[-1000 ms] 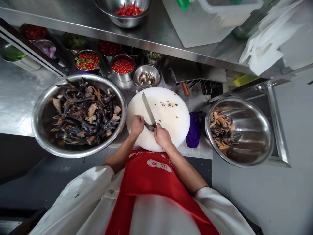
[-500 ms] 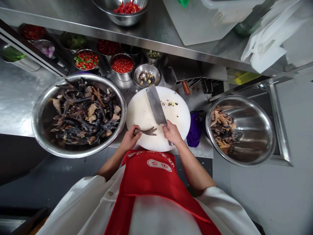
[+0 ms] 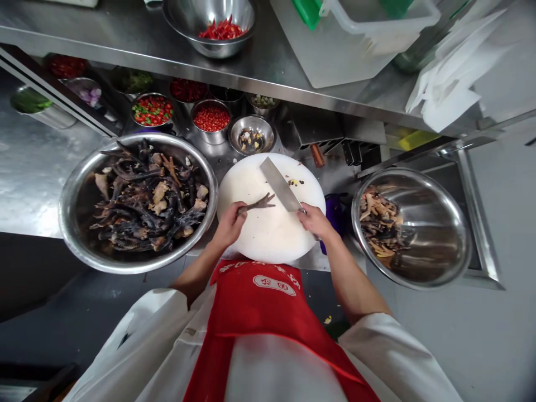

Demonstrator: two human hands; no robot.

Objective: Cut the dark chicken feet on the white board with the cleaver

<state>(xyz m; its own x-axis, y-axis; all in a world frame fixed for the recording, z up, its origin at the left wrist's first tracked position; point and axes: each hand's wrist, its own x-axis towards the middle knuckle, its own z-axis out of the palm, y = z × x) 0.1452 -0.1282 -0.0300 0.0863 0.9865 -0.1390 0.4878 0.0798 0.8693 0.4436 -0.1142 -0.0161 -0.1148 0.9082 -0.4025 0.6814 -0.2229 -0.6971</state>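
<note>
My left hand [image 3: 231, 223] is closed around the leg end of a dark chicken foot [image 3: 258, 203], whose toes point right over the round white cutting board [image 3: 247, 245]. In my right hand [image 3: 314, 220] is the handle of a cleaver [image 3: 281, 185]; its broad blade slants up and left above the board, apart from the foot. Small dark and yellow scraps [image 3: 296, 182] lie on the board's far right part. To the left, a wide steel basin [image 3: 67, 212] holds many dark chicken feet [image 3: 154, 195]. Pale and dark cut pieces [image 3: 379, 220] lie in the steel basin on the right [image 3: 439, 223].
Behind the board stand a small bowl of scraps [image 3: 252, 134] and steel pots of chopped chilli [image 3: 211, 118]. A knife rack [image 3: 314, 125] is at the back right. An overhead steel shelf [image 3: 268, 72] crosses the back. A purple cloth [image 3: 334, 215] lies beside the board.
The cleaver and my right hand have moved right, away from the foot. My left hand has turned the foot so its toes point farther up and right. The camera view has shifted slightly.
</note>
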